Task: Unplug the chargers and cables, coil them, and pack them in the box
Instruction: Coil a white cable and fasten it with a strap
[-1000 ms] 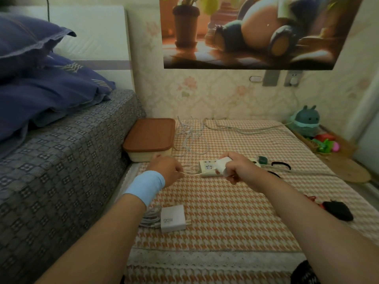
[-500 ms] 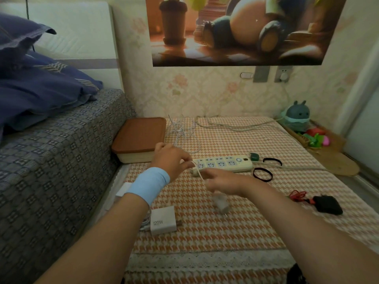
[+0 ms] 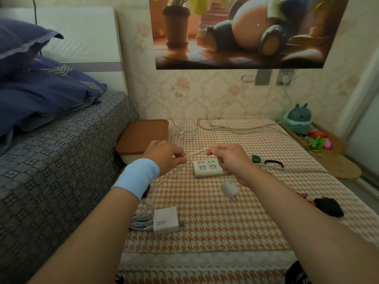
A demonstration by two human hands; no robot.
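Above the houndstooth mat [image 3: 205, 226], a white cable [image 3: 196, 152] is held taut between the left hand [image 3: 166, 158] and the right hand [image 3: 231, 158], fingers of both pinched on it. A small white charger [image 3: 228, 188] is seen dangling under the right hand, clear of the power strip [image 3: 207, 168]. The lidded box [image 3: 143, 136] is set against the bed [image 3: 61, 160]; a 120W charger [image 3: 165, 220] is laid nearer.

On your left, blue pillows [image 3: 47, 95] lie on the grey patterned bed [image 3: 61, 165]; a cartoon poster [image 3: 246, 31] hangs ahead; at far right sits a teal plush toy [image 3: 298, 119], possibly masked.
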